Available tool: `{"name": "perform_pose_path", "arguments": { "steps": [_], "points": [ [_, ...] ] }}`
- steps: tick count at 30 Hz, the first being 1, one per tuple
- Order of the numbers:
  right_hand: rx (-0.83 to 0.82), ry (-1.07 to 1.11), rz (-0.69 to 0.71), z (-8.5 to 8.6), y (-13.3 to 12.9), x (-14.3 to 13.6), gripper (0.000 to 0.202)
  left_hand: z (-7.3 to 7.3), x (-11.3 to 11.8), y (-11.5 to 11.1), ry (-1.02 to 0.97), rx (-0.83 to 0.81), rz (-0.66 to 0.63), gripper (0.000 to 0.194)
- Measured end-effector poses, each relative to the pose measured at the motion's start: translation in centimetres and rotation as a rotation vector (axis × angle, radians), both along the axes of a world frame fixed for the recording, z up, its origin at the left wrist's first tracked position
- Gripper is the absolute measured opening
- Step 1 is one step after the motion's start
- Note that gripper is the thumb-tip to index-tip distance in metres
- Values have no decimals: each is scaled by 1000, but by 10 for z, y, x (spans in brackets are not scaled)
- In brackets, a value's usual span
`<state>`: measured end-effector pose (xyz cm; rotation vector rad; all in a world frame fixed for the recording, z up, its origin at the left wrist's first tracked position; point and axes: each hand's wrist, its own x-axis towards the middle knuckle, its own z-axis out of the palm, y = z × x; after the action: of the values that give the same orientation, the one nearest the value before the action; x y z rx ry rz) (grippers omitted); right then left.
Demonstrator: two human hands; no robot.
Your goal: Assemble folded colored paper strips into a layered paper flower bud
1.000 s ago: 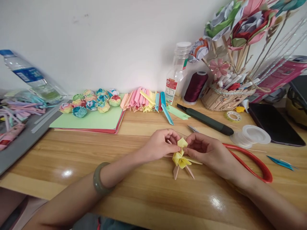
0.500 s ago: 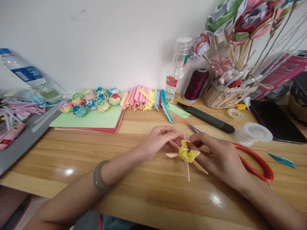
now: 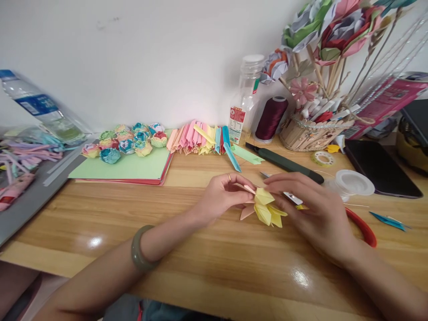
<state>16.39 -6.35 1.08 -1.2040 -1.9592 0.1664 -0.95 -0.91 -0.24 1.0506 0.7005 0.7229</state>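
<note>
A folded paper piece with yellow petals [image 3: 264,213] and pink strips [image 3: 246,212] is up off the wooden table, near its middle. My left hand [image 3: 223,196] pinches the pink strips from the left, thumb against fingers. On the other side, my right hand [image 3: 309,209] is at the yellow petals, its fingers bent over the right edge and partly hiding one another; whether they grip the paper is unclear. Scissors with red handles [image 3: 363,227] lie on the table, partly covered by my right hand.
Behind are paper flowers [image 3: 110,155] on green paper [image 3: 133,168], folded strips [image 3: 197,138], a clear bottle [image 3: 241,98] and purple thread [image 3: 271,119]. A dark green tool [image 3: 287,164], a white spool [image 3: 354,183], a phone [image 3: 381,168] and a blue piece [image 3: 388,220] lie rightward.
The yellow and pink piece has been tipped, so its yellow petals now face right and its pink strips point left. My right hand has lifted and its fingers have loosened somewhat.
</note>
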Motion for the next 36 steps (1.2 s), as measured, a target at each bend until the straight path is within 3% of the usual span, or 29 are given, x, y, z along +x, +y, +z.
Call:
{"name": "perform_pose_path", "arguments": {
  "steps": [5,11,17,20,27,36],
  "points": [
    [80,34,-198,10,-2,5,13,-4,-2,-3,142,477,234,9],
    [19,-47,-35,6,-2,-2,22,-6,-3,-8,161,1019,265,4],
    [-167,96,15,4,-3,-1,16,-9,-4,-5,177,1278,261,13],
    [-252,167,13,5,-4,0,17,-8,-4,-5,191,1298,250,15],
    [-402,306,-6,6,1,3,12,-2,-6,-6,248,1083,197,17],
    [-294,184,-42,8,-2,2,9,-9,-6,-7,144,939,148,11]
  ]
}}
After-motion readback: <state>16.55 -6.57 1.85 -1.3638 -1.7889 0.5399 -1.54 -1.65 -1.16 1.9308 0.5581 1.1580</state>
